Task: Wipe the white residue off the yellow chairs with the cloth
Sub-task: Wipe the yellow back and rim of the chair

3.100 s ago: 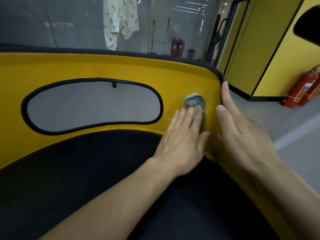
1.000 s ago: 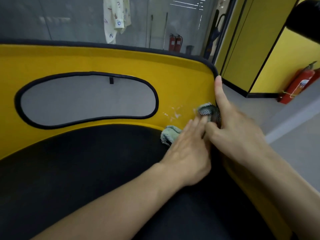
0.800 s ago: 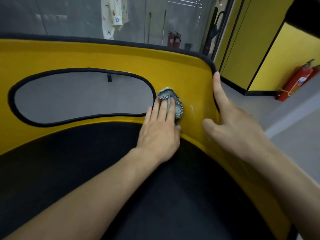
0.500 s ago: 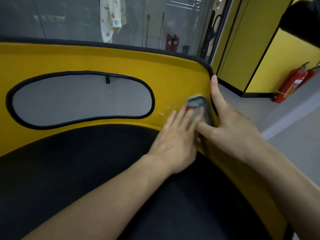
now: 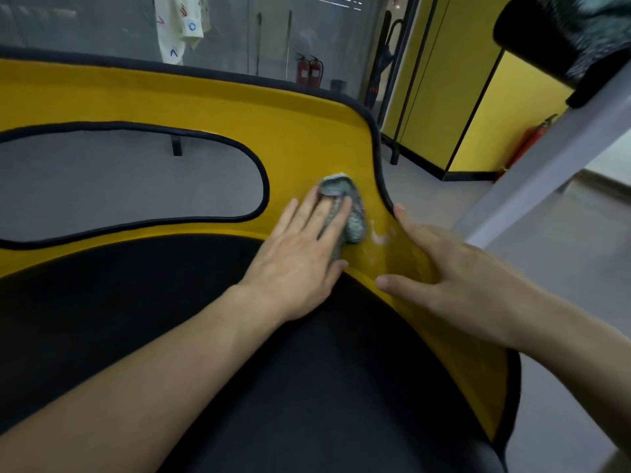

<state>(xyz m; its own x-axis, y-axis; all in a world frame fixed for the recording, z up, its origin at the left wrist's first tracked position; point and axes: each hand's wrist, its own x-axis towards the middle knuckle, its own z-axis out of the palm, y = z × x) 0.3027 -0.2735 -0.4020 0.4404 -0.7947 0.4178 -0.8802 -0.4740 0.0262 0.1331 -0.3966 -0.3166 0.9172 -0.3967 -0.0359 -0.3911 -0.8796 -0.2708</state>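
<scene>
Left hand (image 5: 300,254) flat, fingers straight, pressing cloth (image 5: 345,206) on yellow chair (image 5: 300,131); white residue (image 5: 379,235) beside; right hand (image 5: 454,268) spread on chair edge.

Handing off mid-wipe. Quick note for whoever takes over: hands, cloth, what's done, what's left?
Left hand: open, flat fingers pressing the cloth against the yellow chair backrest, near its right end.
Right hand: open, resting on the backrest's right edge, holding nothing.
Done: no smears visible on the yellow to the left of the cloth.
Left: white residue just right of the cloth, between the hands; probably wipe that next. No other chairs in view.
</scene>
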